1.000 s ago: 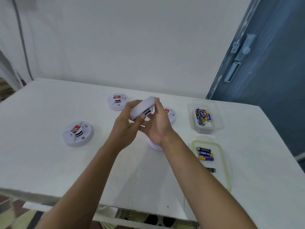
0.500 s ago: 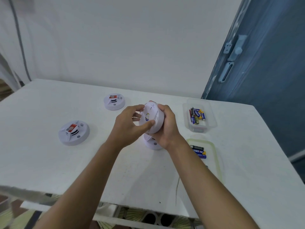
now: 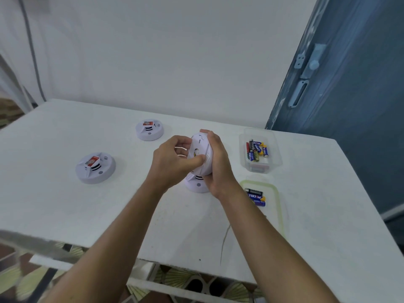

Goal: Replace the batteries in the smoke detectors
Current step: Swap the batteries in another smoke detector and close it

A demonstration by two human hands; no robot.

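Observation:
Both hands hold a round white smoke detector on edge above the middle of the white table, its flat back turned to me. My right hand wraps its right rim and my left hand grips its left side, thumb across the back. Just below it another white detector rests on the table, partly hidden by my right hand. Two more detectors with red labels sit face up, one at the left and one at the back.
A clear plastic box with several batteries stands at the right. In front of it lies a green-rimmed lid carrying a few batteries. A white wall is behind the table, a blue door at the right. The table's front edge is near me.
The detector in my hands has been turned from flat to standing on edge, back toward me, and lowered slightly. My right hand shifted to its right rim.

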